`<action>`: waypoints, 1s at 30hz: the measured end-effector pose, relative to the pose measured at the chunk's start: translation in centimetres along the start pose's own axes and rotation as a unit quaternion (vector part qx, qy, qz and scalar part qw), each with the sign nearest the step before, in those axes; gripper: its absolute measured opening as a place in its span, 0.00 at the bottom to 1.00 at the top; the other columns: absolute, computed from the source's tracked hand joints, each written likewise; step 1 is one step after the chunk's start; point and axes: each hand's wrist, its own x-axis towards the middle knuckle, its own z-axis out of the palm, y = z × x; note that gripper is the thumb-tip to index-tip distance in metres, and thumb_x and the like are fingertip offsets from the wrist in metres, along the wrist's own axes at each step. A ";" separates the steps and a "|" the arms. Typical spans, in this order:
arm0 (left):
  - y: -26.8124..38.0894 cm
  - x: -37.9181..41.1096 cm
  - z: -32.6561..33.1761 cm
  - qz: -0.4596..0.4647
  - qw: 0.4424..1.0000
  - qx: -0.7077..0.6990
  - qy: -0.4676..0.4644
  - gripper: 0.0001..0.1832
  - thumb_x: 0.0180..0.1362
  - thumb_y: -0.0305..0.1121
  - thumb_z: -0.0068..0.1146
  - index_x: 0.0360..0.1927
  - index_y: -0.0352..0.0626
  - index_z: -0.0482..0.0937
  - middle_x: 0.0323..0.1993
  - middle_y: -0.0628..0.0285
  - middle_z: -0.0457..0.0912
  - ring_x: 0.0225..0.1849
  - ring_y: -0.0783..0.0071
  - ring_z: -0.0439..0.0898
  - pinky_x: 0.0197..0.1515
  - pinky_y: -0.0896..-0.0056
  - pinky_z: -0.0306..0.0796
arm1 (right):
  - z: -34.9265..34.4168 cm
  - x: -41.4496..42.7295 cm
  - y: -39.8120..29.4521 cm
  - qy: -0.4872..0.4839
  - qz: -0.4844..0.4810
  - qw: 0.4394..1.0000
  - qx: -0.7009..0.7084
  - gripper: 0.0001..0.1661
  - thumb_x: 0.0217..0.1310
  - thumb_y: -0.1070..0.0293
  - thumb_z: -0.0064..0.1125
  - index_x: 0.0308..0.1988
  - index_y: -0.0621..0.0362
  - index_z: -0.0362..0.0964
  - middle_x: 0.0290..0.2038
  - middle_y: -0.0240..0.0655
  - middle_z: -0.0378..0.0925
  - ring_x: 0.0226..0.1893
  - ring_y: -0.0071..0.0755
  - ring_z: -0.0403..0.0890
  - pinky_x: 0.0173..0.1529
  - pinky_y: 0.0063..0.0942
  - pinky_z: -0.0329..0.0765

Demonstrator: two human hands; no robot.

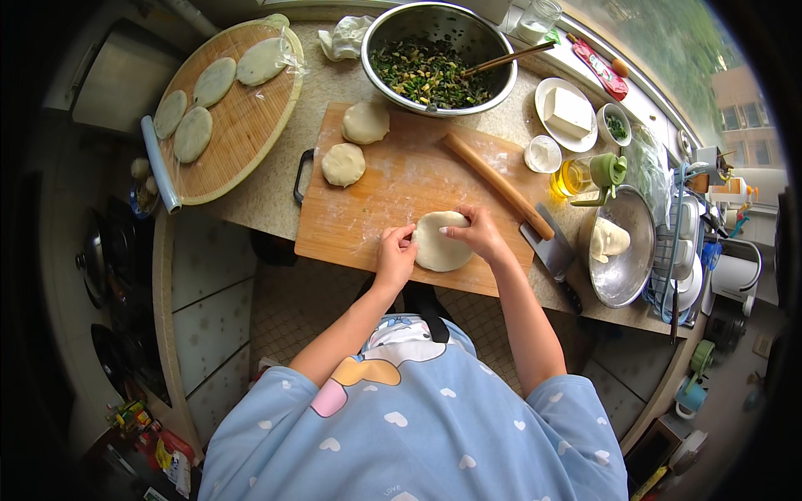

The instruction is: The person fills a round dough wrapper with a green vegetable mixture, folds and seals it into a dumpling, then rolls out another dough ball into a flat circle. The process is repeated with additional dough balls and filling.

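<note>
A flattened round of dough (442, 247) is held above the near edge of the floured wooden cutting board (401, 181). My left hand (397, 252) pinches its left rim between thumb and fingers. On the upper right rim, my right hand (476, 233) grips it with the thumb on top and the fingers behind. Two pale, thick dough rounds, one upper (366, 123) and one lower (343, 165), lie at the board's far left. A wooden rolling pin (499, 186) rests diagonally across the board's right side.
Beyond the board stands a steel bowl (432, 111) of chopped green filling with chopsticks (510, 59). Flat filled rounds (215, 81) lie on a round woven tray (250, 134) at left. At right are a cleaver (551, 250), an oil bottle (576, 177), and a bowl (617, 275) holding dough (609, 240).
</note>
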 end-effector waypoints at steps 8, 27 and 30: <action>1.0 -0.1 0.6 0.047 0.996 0.005 0.078 0.14 0.54 0.21 0.60 0.46 0.33 0.79 0.33 0.61 0.83 0.33 0.79 0.79 0.37 0.78 0.74 | -0.2 0.3 -1.6 -0.049 -0.010 0.994 -0.100 0.27 0.43 0.66 0.71 0.46 0.63 0.75 0.34 0.43 0.81 0.36 0.34 0.81 0.44 0.32 0.76; 0.8 1.5 -0.7 -0.112 0.961 -0.213 -0.139 0.10 0.60 0.29 0.59 0.43 0.35 0.80 0.35 0.64 0.82 0.36 0.79 0.78 0.39 0.78 0.73 | -2.2 1.3 0.4 -0.187 -0.034 0.972 0.138 0.17 0.48 0.77 0.63 0.42 0.58 0.80 0.37 0.30 0.81 0.38 0.20 0.78 0.48 0.20 0.73; 1.8 2.7 -1.8 -0.170 0.929 -0.225 -0.240 0.14 0.61 0.37 0.58 0.46 0.39 0.79 0.39 0.62 0.82 0.39 0.75 0.80 0.44 0.75 0.74 | -2.6 1.3 -0.1 -0.186 -0.007 0.970 0.158 0.18 0.48 0.75 0.65 0.43 0.60 0.79 0.37 0.31 0.81 0.39 0.23 0.79 0.48 0.21 0.74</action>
